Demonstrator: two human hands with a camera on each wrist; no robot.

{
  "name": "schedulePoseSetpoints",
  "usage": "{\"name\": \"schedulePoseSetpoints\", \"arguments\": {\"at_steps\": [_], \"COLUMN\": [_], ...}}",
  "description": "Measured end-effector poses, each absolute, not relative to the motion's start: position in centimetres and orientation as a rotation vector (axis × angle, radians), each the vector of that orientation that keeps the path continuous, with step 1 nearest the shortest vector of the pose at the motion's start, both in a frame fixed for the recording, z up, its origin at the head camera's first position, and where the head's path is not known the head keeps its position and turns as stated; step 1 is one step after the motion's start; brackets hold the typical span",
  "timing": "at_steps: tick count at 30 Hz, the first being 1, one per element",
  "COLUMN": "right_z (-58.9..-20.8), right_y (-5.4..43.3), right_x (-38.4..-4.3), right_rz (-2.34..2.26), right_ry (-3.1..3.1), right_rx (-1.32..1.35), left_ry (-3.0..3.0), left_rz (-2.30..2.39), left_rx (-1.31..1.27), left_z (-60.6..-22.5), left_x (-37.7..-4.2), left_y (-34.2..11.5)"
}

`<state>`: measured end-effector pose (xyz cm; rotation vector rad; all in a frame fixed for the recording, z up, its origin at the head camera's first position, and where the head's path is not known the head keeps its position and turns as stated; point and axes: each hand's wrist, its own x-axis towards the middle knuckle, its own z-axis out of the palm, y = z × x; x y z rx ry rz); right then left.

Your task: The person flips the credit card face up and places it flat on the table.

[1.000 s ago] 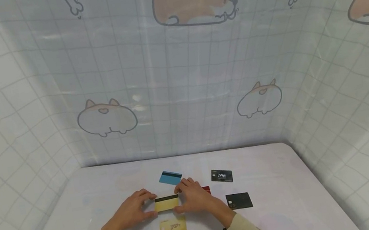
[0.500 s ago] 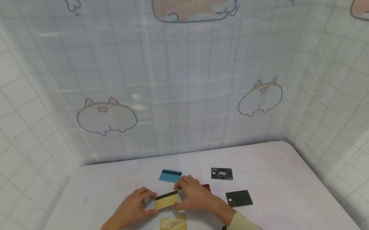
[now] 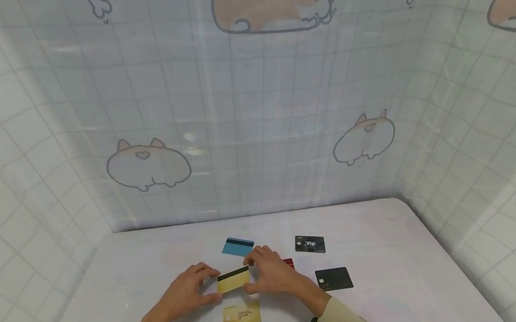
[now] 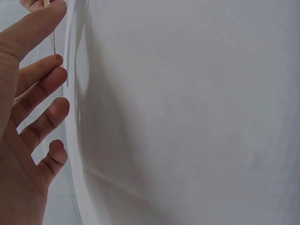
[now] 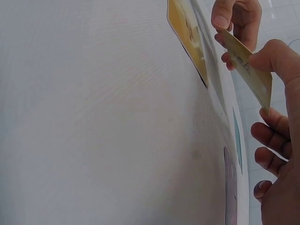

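A yellow bank card [image 3: 234, 281] with a dark magnetic stripe is held up between both hands, over the white table. My left hand [image 3: 189, 292] pinches its left end between thumb and fingertip. At the other end, the right hand [image 3: 272, 273] pinches it the same way, its remaining fingers loosely bent. The right wrist view shows the printed yellow face of the held card [image 5: 246, 70], raised off the surface; in the left wrist view it appears edge-on. Just below it lies a second yellow card [image 3: 241, 317] on the table.
Behind the hands lies a blue card [image 3: 238, 247]. A red card [image 3: 289, 264] is mostly hidden by the right hand. Two black cards sit to the right, a Vip card [image 3: 309, 244] and a nearer black card [image 3: 334, 279]. Grid-patterned curtains surround the table [image 3: 399, 285].
The yellow card between my hands has tilted slightly, its right end now higher than its left. Both hands stay in nearly the same place, and the cards on the table lie unmoved.
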<state>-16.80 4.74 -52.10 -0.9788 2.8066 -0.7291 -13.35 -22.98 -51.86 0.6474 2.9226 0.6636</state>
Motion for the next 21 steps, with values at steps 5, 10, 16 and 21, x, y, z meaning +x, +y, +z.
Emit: {"name": "schedulePoseSetpoints", "arguments": {"at_steps": [5, 10, 16, 21], "right_z": [-52.2, -52.17, -52.17, -52.11], "right_y": [4.72, 4.72, 4.84, 4.9], "right_x": [-16.86, -16.89, -16.81, -16.76], "right_rz": [-0.747, -0.775, -0.812, -0.836], "right_ry": [2.81, 2.807, 2.782, 2.776], "right_rx": [-0.972, -0.977, -0.962, -0.974], "left_ry": [2.927, 2.922, 2.918, 2.921], "left_rz": [0.655, 0.657, 0.643, 0.645], "left_rx": [0.646, 0.642, 0.64, 0.633], "left_z": [-51.8, -51.85, -52.01, -52.01], "left_x": [-13.34, -13.35, -13.36, -13.27], "left_y": [-22.93, -22.94, -23.01, -22.93]}}
